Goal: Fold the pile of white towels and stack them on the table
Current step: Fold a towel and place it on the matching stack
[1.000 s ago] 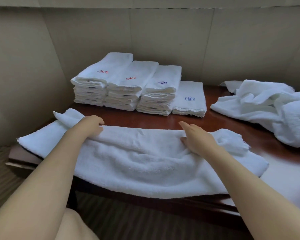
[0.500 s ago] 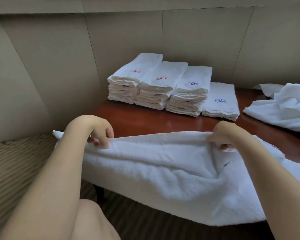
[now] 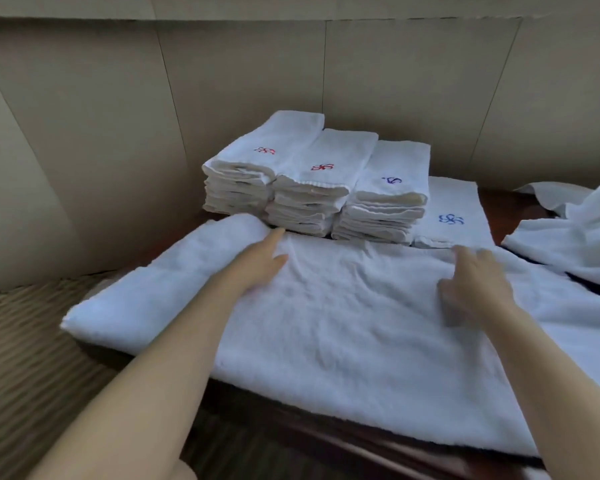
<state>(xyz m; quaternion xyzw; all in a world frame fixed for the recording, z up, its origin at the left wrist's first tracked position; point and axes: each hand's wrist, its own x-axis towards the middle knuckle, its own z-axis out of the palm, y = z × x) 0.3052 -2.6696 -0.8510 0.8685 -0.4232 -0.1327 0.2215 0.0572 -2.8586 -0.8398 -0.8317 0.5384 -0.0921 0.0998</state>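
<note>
Right hand (image 3: 475, 282) motion-blurred; I can't tell finger pose or whether it presses spread towel (image 3: 343, 317). Spread towel covers most of worktop (image 3: 499, 202); its right end runs out of frame. Unfolded pile (image 3: 575, 244) cut by right edge. Embroidered marks on folded stacks (image 3: 326, 188) too small for me to read. Lower stack layers hidden behind towel's far edge.

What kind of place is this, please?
Probably a hotel or spa linen area: stacks of folded white towels with embroidered marks, a dark wooden table and an unfolded towel pile.
</note>
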